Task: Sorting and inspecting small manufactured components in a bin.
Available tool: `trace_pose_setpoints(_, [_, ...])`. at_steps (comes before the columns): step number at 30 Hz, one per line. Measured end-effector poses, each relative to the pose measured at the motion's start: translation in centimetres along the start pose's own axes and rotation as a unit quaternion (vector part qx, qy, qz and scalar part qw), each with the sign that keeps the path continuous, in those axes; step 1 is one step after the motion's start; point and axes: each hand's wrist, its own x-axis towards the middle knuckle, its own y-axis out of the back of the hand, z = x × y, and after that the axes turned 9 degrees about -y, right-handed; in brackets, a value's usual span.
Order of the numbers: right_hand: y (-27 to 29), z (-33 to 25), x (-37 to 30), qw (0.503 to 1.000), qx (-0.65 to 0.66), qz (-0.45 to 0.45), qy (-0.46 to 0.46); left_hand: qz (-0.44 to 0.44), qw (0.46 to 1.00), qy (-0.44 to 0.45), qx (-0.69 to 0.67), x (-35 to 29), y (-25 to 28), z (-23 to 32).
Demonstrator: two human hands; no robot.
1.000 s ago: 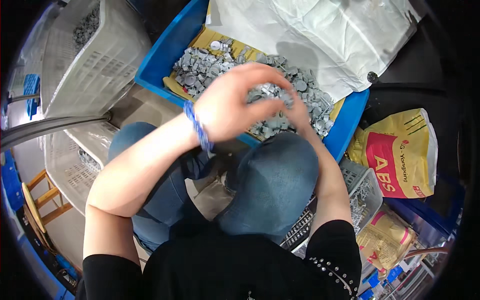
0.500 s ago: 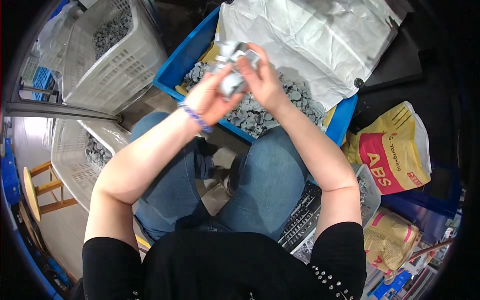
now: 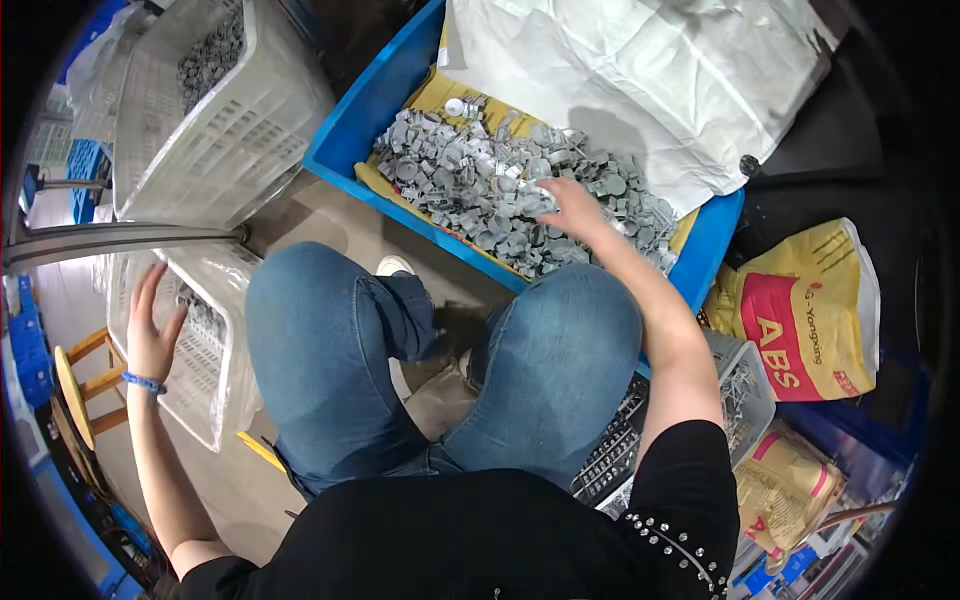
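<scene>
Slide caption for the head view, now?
Right hand at grey parts in a blue bin; left hand open by a white crate.

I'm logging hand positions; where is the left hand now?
In the head view, the left hand is at the left, seen against the lower white basket and just right of the wooden stool.

Large white letters (image 3: 777, 353) on the red panel (image 3: 768, 300) of a yellow bag (image 3: 835, 290), printed text (image 3: 778, 488) on a tan sack (image 3: 800, 480)
</scene>
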Motion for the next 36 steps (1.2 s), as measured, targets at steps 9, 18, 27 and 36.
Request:
trace_pose_setpoints(9, [-9.3,-0.1,-0.5,0.988,-0.069,-0.052,0.128,-0.036,0.882,-0.357,-0.306,14.4,-6.1,25.6])
trace_pose_setpoints(18, [-6.6,-4.7,1.2,0.973,-0.204,-0.107,0.031,-0.112,0.83,-0.217,-0.501,17.3,-11.0,27.7])
trace_pose_setpoints(27, [-6.9,1.3,1.8,0.999,0.043,-0.002,0.002,-0.142,0.821,-0.149,-0.532,18.9,-12.6,27.5])
trace_pose_setpoints(36, [12.0,-11.5,-6.9,0.906,0.41,-0.015,0.104,-0.18,0.723,-0.016,-0.666,17.7,-14.0,29.2])
